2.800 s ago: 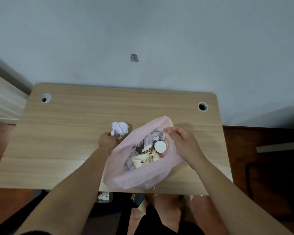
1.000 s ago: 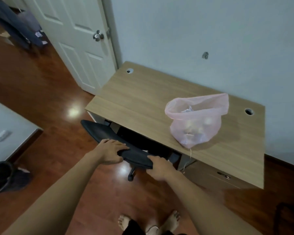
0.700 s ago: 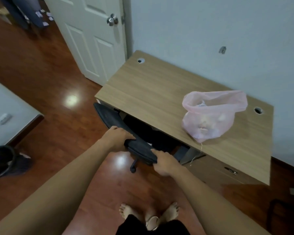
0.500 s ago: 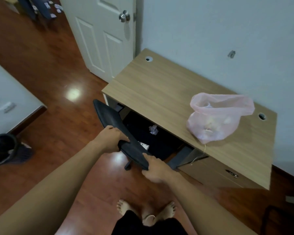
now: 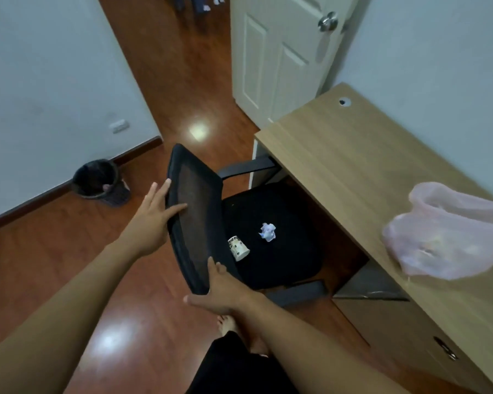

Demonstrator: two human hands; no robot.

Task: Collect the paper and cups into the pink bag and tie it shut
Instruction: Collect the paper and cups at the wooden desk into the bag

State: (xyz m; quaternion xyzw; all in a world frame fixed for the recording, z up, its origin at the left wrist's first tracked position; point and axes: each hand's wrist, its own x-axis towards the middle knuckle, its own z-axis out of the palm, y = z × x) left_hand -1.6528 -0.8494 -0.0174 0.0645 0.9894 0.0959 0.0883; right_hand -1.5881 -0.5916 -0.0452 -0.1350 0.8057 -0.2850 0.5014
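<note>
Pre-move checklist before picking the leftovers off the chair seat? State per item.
1. Paper cup reachable: ok, it lies on its side on the chair seat, uncovered.
2. Crumpled paper reachable: ok, on the seat, apart from the cup.
3. Hands free: not ok, left hand and right hand both grip the chair backrest.
4. Pink bag ready to receive: ok, on the desk, mouth open, not tied.
5. Bag stable near the desk edge: cannot tell, it is blurred.
6. More litter under the desk: cannot tell, too dark.
</note>
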